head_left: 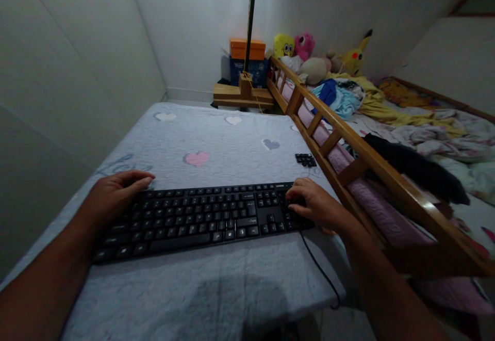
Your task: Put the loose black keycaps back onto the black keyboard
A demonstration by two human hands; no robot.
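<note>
A black keyboard [185,220] lies on a grey-blue quilted cover with its keys facing up. My left hand [116,194] rests at the keyboard's left end, fingers stretched past its back edge and thumb beside them. At the number pad on the right, my right hand [311,204] has its thumb and fingers curled close together over the keys. Whatever lies between those fingertips is hidden. Several loose black keycaps [305,160] sit in a small group beyond the right hand. A black cable [319,266] runs from beneath the keyboard's right end toward the front edge.
The quilted cover [232,150] carries heart shapes. Along its right side runs a wooden bed rail [348,140], with rumpled bedding [421,119] and plush toys [315,67] behind. An orange box [247,48] and an upright pole [251,16] stand at the back. A pale wall [77,72] is on the left.
</note>
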